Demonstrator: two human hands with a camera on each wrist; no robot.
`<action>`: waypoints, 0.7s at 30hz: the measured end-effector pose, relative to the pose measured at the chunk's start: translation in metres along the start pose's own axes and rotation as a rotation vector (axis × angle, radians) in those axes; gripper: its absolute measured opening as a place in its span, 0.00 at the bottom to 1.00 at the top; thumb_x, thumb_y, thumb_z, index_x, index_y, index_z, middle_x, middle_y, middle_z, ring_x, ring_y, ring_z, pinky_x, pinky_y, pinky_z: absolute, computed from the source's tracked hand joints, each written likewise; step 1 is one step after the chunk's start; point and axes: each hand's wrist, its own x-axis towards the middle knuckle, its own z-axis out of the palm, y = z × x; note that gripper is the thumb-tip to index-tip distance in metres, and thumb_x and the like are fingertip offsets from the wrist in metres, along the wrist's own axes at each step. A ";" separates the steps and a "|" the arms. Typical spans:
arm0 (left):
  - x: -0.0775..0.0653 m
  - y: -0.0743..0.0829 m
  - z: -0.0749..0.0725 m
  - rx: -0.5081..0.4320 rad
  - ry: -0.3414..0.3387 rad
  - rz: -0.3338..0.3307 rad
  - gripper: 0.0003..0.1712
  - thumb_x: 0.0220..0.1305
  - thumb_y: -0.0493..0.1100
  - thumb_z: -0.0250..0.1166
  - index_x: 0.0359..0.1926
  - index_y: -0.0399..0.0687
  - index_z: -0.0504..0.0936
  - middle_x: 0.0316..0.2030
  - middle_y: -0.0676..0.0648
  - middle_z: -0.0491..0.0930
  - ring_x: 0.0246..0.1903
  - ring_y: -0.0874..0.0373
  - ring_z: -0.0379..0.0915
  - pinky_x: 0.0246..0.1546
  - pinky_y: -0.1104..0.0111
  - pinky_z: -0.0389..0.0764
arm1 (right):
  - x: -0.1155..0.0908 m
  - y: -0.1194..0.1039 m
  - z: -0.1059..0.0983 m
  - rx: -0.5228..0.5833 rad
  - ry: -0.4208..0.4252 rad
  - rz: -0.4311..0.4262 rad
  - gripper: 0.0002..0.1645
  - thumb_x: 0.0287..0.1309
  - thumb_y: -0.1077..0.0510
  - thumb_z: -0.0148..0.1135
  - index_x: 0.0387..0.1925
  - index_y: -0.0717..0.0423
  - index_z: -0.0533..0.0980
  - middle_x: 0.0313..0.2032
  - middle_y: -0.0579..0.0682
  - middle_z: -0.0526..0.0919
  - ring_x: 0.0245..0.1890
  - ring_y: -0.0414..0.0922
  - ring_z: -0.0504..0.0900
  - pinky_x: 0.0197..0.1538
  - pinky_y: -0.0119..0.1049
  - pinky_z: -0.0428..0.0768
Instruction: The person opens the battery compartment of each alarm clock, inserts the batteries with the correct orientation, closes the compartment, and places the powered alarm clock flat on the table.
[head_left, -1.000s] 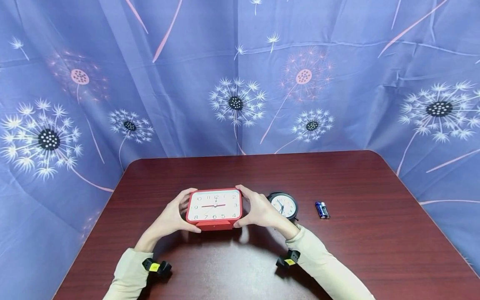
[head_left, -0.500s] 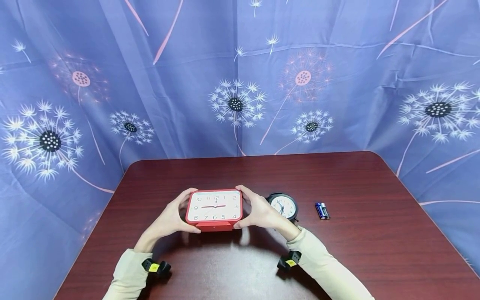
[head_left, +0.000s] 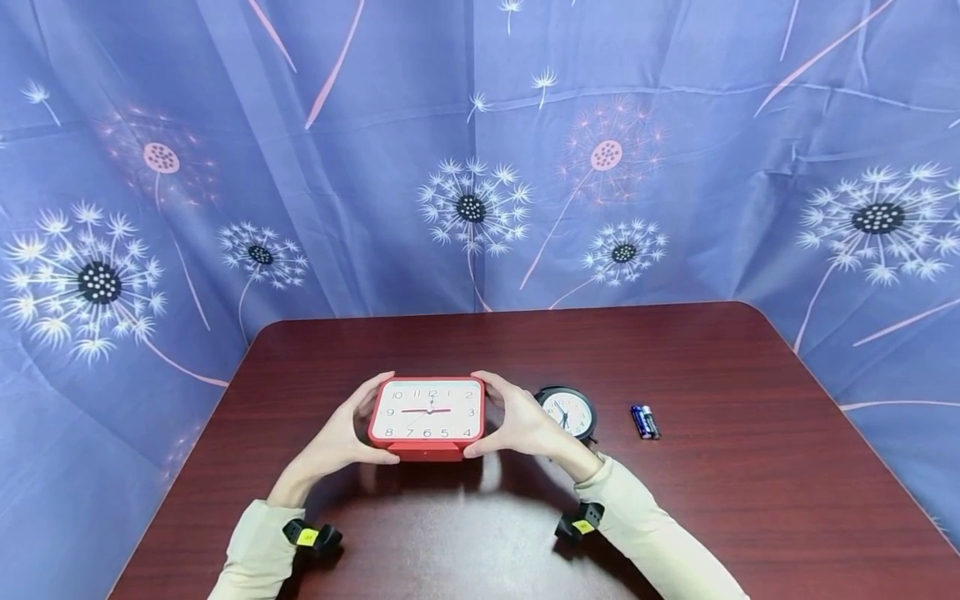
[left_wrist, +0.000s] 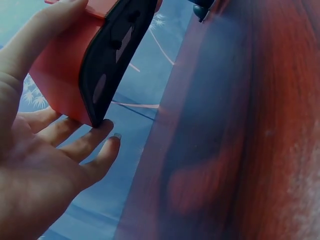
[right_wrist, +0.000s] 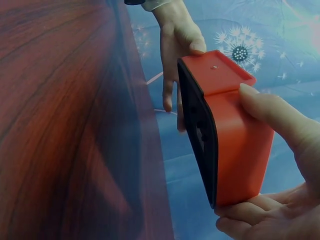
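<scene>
A red rectangular alarm clock with a white face is held between both hands in the head view. My left hand grips its left side, thumb at the lower edge and fingers at the upper edge. My right hand grips the right side the same way. Both wrist views show the clock's red casing and black back raised off the table. In the left wrist view the fingers support one side of the red clock. A small round black clock lies right behind my right hand, partly hidden.
Two batteries lie side by side on the dark red wooden table, right of the round clock. A blue curtain with dandelion prints hangs around the table's back and sides. Each wrist wears a black camera strap.
The red clock has shifted very slightly left and up, with both hands still gripping it. The round clock and the batteries stay where they were.
</scene>
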 end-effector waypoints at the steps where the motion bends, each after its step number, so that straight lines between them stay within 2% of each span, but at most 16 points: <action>1: 0.000 0.000 0.001 -0.007 -0.002 -0.004 0.64 0.38 0.36 0.81 0.74 0.59 0.54 0.68 0.41 0.64 0.61 0.73 0.63 0.57 0.80 0.66 | 0.000 0.000 0.000 0.004 0.000 -0.007 0.63 0.29 0.55 0.84 0.69 0.60 0.60 0.67 0.57 0.69 0.64 0.53 0.73 0.66 0.45 0.69; 6: -0.002 0.000 0.003 -0.018 -0.008 -0.044 0.65 0.40 0.38 0.80 0.75 0.63 0.50 0.71 0.42 0.59 0.64 0.78 0.57 0.59 0.83 0.61 | -0.002 0.001 -0.001 -0.016 0.010 -0.051 0.63 0.29 0.56 0.83 0.68 0.62 0.60 0.66 0.59 0.69 0.64 0.55 0.73 0.65 0.47 0.70; 14: -0.002 -0.001 0.003 -0.048 -0.050 -0.013 0.66 0.40 0.34 0.79 0.75 0.57 0.48 0.70 0.42 0.58 0.63 0.72 0.59 0.57 0.79 0.65 | -0.005 -0.005 -0.002 0.001 0.008 -0.038 0.62 0.28 0.56 0.84 0.68 0.57 0.61 0.66 0.57 0.70 0.63 0.52 0.73 0.65 0.44 0.70; 21: -0.004 0.000 0.004 -0.082 -0.079 -0.017 0.70 0.39 0.31 0.78 0.76 0.60 0.44 0.70 0.45 0.55 0.63 0.69 0.57 0.58 0.78 0.67 | -0.004 -0.006 -0.002 0.037 0.007 -0.026 0.62 0.28 0.57 0.84 0.68 0.58 0.61 0.65 0.56 0.71 0.63 0.49 0.74 0.64 0.41 0.70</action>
